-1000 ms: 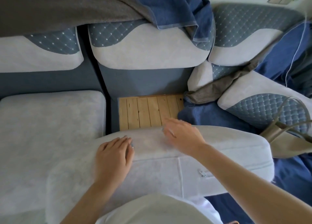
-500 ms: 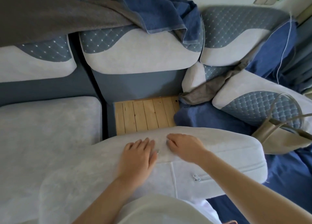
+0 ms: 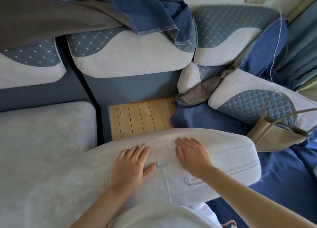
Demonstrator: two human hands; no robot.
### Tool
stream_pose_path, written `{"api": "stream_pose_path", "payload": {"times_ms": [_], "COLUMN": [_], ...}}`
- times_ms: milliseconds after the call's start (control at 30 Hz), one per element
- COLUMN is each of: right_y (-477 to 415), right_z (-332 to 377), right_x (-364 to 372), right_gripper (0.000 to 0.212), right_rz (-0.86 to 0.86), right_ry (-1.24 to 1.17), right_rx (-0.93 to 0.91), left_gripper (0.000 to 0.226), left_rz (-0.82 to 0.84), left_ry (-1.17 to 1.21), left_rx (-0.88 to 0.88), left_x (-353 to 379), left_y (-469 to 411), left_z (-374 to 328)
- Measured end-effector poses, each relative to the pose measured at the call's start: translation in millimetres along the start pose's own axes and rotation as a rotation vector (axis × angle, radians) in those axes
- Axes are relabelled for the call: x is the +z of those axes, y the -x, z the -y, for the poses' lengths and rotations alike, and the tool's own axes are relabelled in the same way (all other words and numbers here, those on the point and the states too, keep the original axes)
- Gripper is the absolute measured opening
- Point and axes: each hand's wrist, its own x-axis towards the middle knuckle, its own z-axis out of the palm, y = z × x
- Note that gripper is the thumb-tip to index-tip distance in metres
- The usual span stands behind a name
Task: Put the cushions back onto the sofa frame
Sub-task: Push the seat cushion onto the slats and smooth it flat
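Note:
A large pale grey seat cushion (image 3: 228,152) with a zipper lies slanted across the front of the sofa, half over the bare wooden slats (image 3: 142,118) of the sofa frame. My left hand (image 3: 131,162) lies flat on its top near the middle, fingers straight. My right hand (image 3: 192,153) presses flat on it just to the right. Another grey seat cushion (image 3: 42,135) sits in place on the left. Back cushions (image 3: 130,56) with quilted blue tops stand along the backrest.
A grey blanket (image 3: 51,20) and a blue towel (image 3: 154,14) drape over the backrest. Loose quilted cushions (image 3: 253,105), blue cloth (image 3: 205,123) and a beige bag (image 3: 274,136) crowd the right seat. A curtain (image 3: 301,52) hangs at far right.
Both hands have come closer together on the cushion top and now lie flat. The cushion has slid a little further over the slats.

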Motion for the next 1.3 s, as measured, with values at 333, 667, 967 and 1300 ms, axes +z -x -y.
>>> {"api": "stream_pose_path", "payload": {"times_ms": [333, 667, 967, 1300], "right_y": [-14.7, -9.2, -15.0, -38.1], "right_z": [-17.9, -58.0, -78.5, -113.1], "right_x": [-2.1, -14.5, -35.8, -44.1], "right_gripper": [0.043, 0.046, 0.041, 0.044], "right_rz": [0.104, -0.136, -0.082, -0.145], "right_ry": [0.015, 0.003, -0.035, 0.005], "right_rx": [0.122, 0.157, 0.232, 0.439], "left_gripper": [0.068, 0.060, 0.059, 0.056], "left_rz": [0.069, -0.050, -0.091, -0.117], "left_ry": [-0.051, -0.099, -0.085, -0.092], "left_rx": [0.074, 0.158, 0.247, 0.223], "left_x": [6.8, 20.4, 22.6, 24.2], "left_y": [-21.3, -22.2, -29.7, -32.1], "left_z": [-43.4, -44.1, -51.6, -48.6]}}
